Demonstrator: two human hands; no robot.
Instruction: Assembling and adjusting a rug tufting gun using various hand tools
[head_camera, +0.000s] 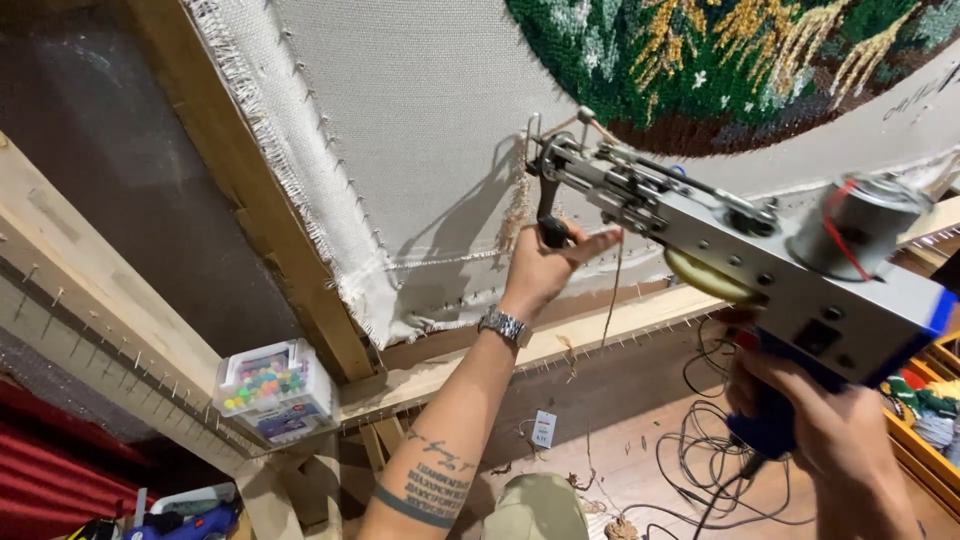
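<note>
A grey metal tufting gun (720, 240) with a blue grip points at the grey backing cloth (440, 130) stretched on a wooden frame (250, 200). My right hand (810, 420) is closed around the blue grip at the lower right. My left hand (548, 262), with a metal watch on the wrist, grips the black front handle under the gun's nose. A tan yarn strand (612, 290) hangs from the gun. The tufted part of the rug (740, 60), green, gold and brown, fills the upper right.
A clear plastic box of coloured beads (272, 388) sits on the lower frame rail. Nail strips line the rails. Black cables (700, 440) lie tangled on the wooden floor. An orange crate with yarn (930, 410) stands at the right edge. Red fabric is at lower left.
</note>
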